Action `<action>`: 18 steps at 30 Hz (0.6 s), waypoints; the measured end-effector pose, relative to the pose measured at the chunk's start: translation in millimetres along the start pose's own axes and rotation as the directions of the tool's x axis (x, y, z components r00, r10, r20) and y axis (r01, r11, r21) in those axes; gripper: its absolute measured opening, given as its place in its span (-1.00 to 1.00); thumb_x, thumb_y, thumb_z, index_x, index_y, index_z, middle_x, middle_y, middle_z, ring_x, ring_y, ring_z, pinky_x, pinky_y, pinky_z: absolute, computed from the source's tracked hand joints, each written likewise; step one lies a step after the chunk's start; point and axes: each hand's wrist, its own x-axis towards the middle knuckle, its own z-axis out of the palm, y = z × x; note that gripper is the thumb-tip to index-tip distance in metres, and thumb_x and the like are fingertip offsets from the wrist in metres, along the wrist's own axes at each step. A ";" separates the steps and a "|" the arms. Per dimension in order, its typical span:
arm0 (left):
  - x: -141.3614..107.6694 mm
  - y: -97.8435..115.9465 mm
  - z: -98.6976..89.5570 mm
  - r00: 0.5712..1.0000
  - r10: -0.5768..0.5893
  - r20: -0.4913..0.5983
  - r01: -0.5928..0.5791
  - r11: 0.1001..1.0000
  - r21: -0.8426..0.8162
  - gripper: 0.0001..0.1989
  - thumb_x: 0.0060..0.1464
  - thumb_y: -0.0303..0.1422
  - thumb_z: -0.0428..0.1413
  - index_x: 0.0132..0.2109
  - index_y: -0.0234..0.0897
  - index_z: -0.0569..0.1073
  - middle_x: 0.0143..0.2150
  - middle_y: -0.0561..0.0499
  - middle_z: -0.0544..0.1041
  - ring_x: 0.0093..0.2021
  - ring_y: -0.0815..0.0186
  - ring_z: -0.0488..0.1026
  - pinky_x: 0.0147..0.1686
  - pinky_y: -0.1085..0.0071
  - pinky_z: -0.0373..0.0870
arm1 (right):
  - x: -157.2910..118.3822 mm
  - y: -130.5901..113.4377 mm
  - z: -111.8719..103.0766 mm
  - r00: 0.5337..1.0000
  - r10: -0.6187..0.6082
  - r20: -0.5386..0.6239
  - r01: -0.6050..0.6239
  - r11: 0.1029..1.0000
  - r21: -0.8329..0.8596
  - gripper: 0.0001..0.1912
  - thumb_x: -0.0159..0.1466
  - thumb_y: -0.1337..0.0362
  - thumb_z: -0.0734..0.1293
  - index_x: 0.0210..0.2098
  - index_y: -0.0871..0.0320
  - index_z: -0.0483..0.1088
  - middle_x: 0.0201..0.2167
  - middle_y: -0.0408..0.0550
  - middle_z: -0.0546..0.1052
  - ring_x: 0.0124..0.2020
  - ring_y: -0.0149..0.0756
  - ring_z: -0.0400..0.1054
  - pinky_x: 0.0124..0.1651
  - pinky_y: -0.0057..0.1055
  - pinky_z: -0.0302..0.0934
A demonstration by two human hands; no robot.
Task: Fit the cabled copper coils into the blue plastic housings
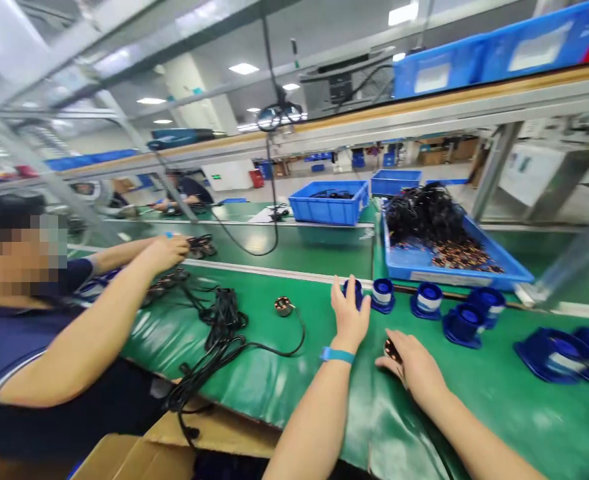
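Note:
My left hand (348,313), with a blue band on its wrist, reaches out over the green mat with its fingers spread. Just beyond its fingers stands a dark blue plastic housing (358,293), partly hidden by them; whether they touch it I cannot tell. My right hand (414,367) is closed on a motor stator (391,351) with copper windings, most of it covered by the fingers. A black cable runs down from that hand. Another stator (283,306) lies on the mat to the left, its cable joining a black bundle (224,317).
Several more blue housings (428,300) line the right side. Behind them sits a blue tray (454,275) heaped with cabled stators, and farther back a blue bin (329,203). At left, a co-worker's arm (99,313) extends over cables. A cardboard box (139,457) stands below the table edge.

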 end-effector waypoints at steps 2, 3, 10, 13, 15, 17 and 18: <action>-1.5 -23.4 14.0 0.989 -0.036 0.142 0.032 0.999 0.026 -0.37 0.17 -0.31 0.23 0.34 -0.22 0.27 0.49 -0.34 -0.10 0.47 -0.16 -0.02 0.35 -0.14 0.15 | -4.9 6.2 7.2 0.999 0.004 -0.038 -0.005 1.000 -0.019 -0.38 0.33 -0.19 0.30 0.14 0.17 0.42 -0.07 0.16 0.57 -0.14 0.01 0.45 -0.09 -0.08 0.41; -3.2 -29.3 17.5 0.982 -0.044 0.183 0.042 0.999 0.016 -0.39 0.15 -0.30 0.25 0.30 -0.21 0.30 0.49 -0.33 -0.07 0.46 -0.14 0.02 0.34 -0.12 0.18 | -7.4 8.2 10.0 0.998 0.014 -0.056 -0.016 0.999 -0.036 -0.34 0.33 -0.23 0.27 0.14 0.17 0.41 -0.06 0.17 0.57 -0.13 0.02 0.46 -0.08 -0.07 0.41; 0.7 -24.9 11.2 0.990 -0.129 0.060 0.135 0.983 -0.126 -0.55 -0.07 -0.29 0.44 -0.27 -0.27 0.30 0.13 -0.22 0.38 0.18 0.04 0.39 0.16 0.10 0.40 | -17.1 9.9 10.2 0.993 0.107 -0.041 -0.111 0.988 -0.107 -0.24 0.32 -0.30 0.22 0.23 0.18 0.30 -0.08 0.16 0.55 -0.08 0.04 0.47 -0.03 -0.01 0.41; 1.5 -21.9 8.8 0.983 -0.157 0.092 0.167 0.980 -0.110 -0.58 -0.01 -0.33 0.40 -0.29 -0.23 0.25 -0.08 -0.08 0.40 -0.06 0.17 0.44 -0.01 0.20 0.45 | -18.2 12.0 1.8 0.997 0.073 -0.009 -0.073 0.988 -0.133 -0.28 0.31 -0.26 0.27 0.22 0.15 0.29 0.01 0.16 0.52 -0.01 0.08 0.43 0.01 0.03 0.39; -0.5 -18.8 8.1 0.981 -0.149 0.122 0.163 0.979 -0.119 -0.66 0.05 -0.39 0.32 -0.19 -0.23 0.28 -0.12 -0.06 0.39 -0.07 0.18 0.43 0.00 0.21 0.45 | -19.4 13.8 -4.3 0.999 0.030 0.013 -0.028 0.988 -0.153 -0.31 0.31 -0.22 0.28 0.22 0.13 0.30 0.08 0.17 0.48 0.04 0.11 0.40 0.03 0.04 0.38; -3.2 -14.5 7.2 0.981 -0.125 0.147 0.147 0.977 -0.156 -0.59 0.03 -0.46 0.27 -0.03 -0.24 0.27 -0.05 -0.10 0.41 0.02 0.14 0.41 0.09 0.18 0.41 | -20.8 15.3 -8.8 0.999 0.003 0.048 0.004 0.988 -0.154 -0.35 0.33 -0.17 0.28 0.22 0.13 0.30 0.09 0.17 0.47 0.04 0.08 0.41 0.04 0.00 0.38; -4.3 -12.2 6.5 0.981 -0.119 0.155 0.146 0.974 -0.171 -0.49 0.00 -0.46 0.28 0.06 -0.24 0.25 0.02 -0.14 0.40 0.09 0.10 0.38 0.15 0.14 0.37 | -21.2 15.9 -10.1 0.998 -0.001 0.064 0.010 0.989 -0.146 -0.37 0.34 -0.15 0.28 0.22 0.14 0.30 0.06 0.16 0.48 0.02 0.06 0.42 0.03 -0.02 0.39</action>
